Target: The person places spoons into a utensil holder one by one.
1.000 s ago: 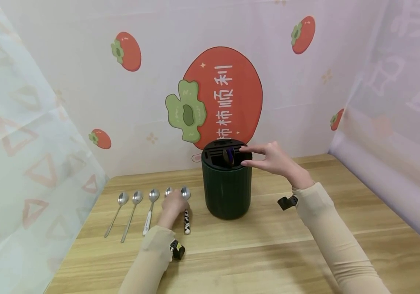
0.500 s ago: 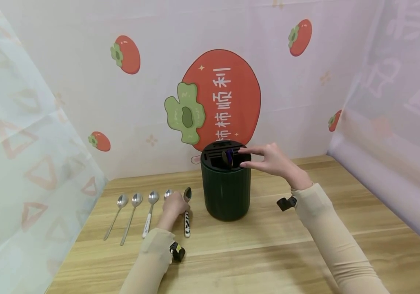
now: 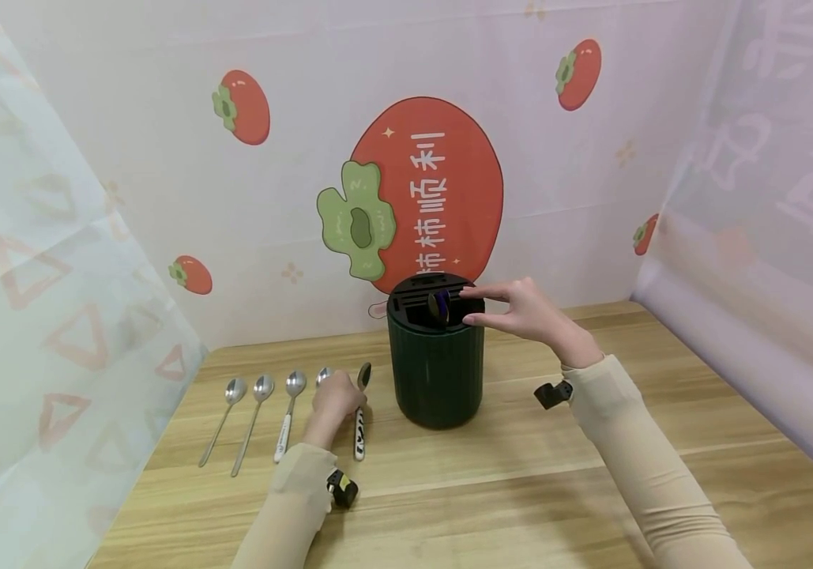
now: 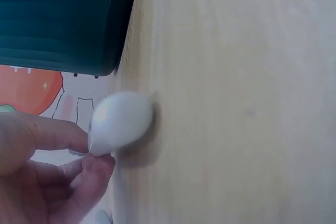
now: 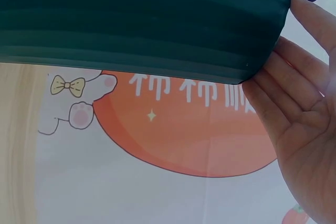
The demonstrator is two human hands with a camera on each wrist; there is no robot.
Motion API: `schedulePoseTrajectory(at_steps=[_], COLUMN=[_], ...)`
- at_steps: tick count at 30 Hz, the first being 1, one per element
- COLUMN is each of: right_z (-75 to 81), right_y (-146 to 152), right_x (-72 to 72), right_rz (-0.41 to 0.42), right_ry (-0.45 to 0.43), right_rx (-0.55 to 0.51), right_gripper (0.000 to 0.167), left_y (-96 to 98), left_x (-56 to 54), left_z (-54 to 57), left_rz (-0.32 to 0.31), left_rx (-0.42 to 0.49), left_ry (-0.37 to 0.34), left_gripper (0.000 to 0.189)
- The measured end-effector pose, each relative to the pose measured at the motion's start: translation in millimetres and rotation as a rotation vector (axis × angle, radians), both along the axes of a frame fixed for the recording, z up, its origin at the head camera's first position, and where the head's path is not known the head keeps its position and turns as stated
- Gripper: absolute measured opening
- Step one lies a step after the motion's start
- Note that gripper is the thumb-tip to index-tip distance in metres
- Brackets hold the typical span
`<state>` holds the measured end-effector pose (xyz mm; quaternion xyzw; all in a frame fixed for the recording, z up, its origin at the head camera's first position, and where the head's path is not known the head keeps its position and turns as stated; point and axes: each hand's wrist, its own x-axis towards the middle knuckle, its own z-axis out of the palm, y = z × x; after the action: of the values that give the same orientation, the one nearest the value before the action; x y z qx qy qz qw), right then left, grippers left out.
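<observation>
My left hand [image 3: 336, 399] pinches a spoon with a black-and-white patterned handle [image 3: 359, 436]; its bowl [image 3: 365, 374] is turned on its side. In the left wrist view, thumb and fingers meet at the white rounded handle [image 4: 122, 120], seen end-on. A dark green ribbed utensil holder [image 3: 437, 375] with a black slotted top stands to the right of that spoon. At the right side of its rim, my right hand [image 3: 528, 310] rests with thumb and fingers spread and nearly straight. Inside its opening shows a dark, purple-blue spoon bowl [image 3: 439, 306].
To the left of my left hand, several spoons lie in a row, among them a white-handled spoon [image 3: 284, 435] and a steel spoon [image 3: 248, 431]. The wooden table [image 3: 491, 506] meets a backdrop [image 3: 292, 197] printed with persimmons. Fabric sheets stand at both sides.
The patterned-handled spoon has turned in my left hand, its bowl going from facing up to standing on edge. My right hand stays at the holder's rim. The view has shifted slightly.
</observation>
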<state>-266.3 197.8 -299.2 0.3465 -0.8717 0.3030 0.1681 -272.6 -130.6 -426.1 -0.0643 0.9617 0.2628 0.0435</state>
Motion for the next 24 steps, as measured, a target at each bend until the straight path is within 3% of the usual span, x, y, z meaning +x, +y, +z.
schedulePoseTrajectory(at_steps=[7,15,24], right_z=[0.8,1.5,1.3], right_y=[-0.5,0.8,0.4], right_x=[0.1,-0.6,0.5], right_rz=[0.007,0.008,0.009], right_ry=[-0.014,0.005,0.010], right_rx=[-0.005,-0.004,0.004], right_gripper=[0.042,0.041,0.042], left_y=[-0.2,0.2,0.0], left_x=[4.4,6.1,10.5], left_z=[5.7,15.8,22.6], left_rz=[-0.003,-0.021,-0.040], left_rx=[0.013,-0.015,0.033], left_ry=[0.010,0.105,0.151], left_gripper=[0.015,0.021,0.011])
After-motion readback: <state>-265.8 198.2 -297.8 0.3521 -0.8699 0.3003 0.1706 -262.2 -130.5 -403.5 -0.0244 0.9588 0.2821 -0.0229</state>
